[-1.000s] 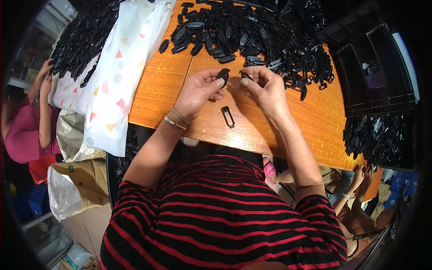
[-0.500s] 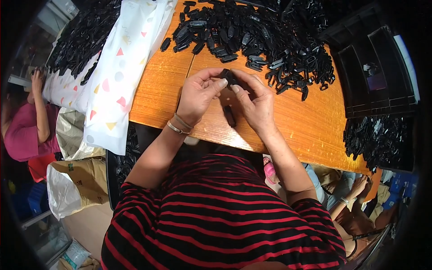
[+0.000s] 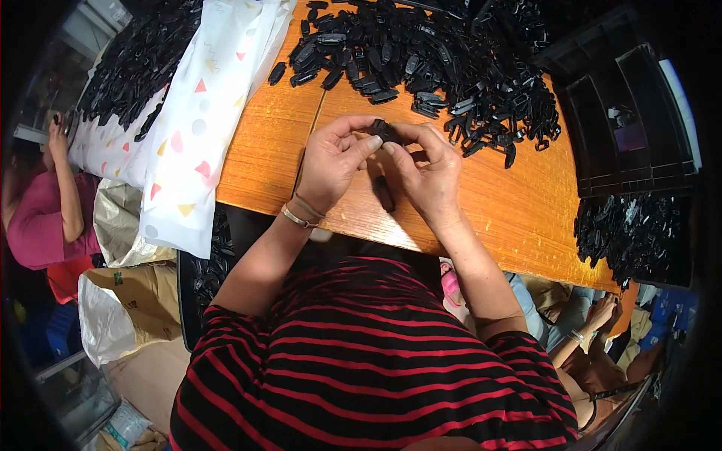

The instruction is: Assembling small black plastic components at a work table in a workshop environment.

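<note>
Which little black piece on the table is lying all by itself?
The single black piece lying on the wooden table just below the two hands. All the others sit in the big pile farther back, and one more is pinched between the left hand and right hand.

Small black plastic part [image 3: 378, 129] mostly covered by fingertips of left hand [image 3: 331, 161] and right hand [image 3: 429, 177]; shape unclear. Black piece [image 3: 384, 193] on table partly hidden under right palm. Parts heap [image 3: 429, 45] cut off at top edge.

White plastic bag [image 3: 203, 113] with coloured triangles and dots, draped over the bench's [image 3: 271, 158] left edge; crumpled tan-and-white sacks [image 3: 124, 301] lower left; small printed packet [image 3: 124, 426] at bottom left.
</note>
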Available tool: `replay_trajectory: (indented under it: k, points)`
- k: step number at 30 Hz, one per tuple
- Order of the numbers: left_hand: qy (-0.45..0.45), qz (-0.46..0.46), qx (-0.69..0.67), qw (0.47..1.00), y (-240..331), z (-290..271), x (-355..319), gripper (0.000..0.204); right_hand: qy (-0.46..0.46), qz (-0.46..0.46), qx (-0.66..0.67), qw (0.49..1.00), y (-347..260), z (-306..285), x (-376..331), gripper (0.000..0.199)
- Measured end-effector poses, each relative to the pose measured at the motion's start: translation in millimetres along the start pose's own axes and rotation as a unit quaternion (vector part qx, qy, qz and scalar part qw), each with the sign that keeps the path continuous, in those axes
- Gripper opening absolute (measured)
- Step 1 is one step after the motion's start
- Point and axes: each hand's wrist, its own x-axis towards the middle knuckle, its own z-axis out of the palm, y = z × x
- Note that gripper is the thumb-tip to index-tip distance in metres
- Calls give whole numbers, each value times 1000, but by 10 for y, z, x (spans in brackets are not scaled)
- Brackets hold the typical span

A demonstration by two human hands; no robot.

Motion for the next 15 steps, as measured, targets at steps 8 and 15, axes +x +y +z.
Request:
replay_trajectory:
  k: [8,15]
  points:
    - [4,51,60,997,-34,87,-139,35,28,-107,-66,992,73,121,-112,29]
    - [22,12,51,998,250,178,-304,22,11,-1,-10,1000,-20,194,-212,47]
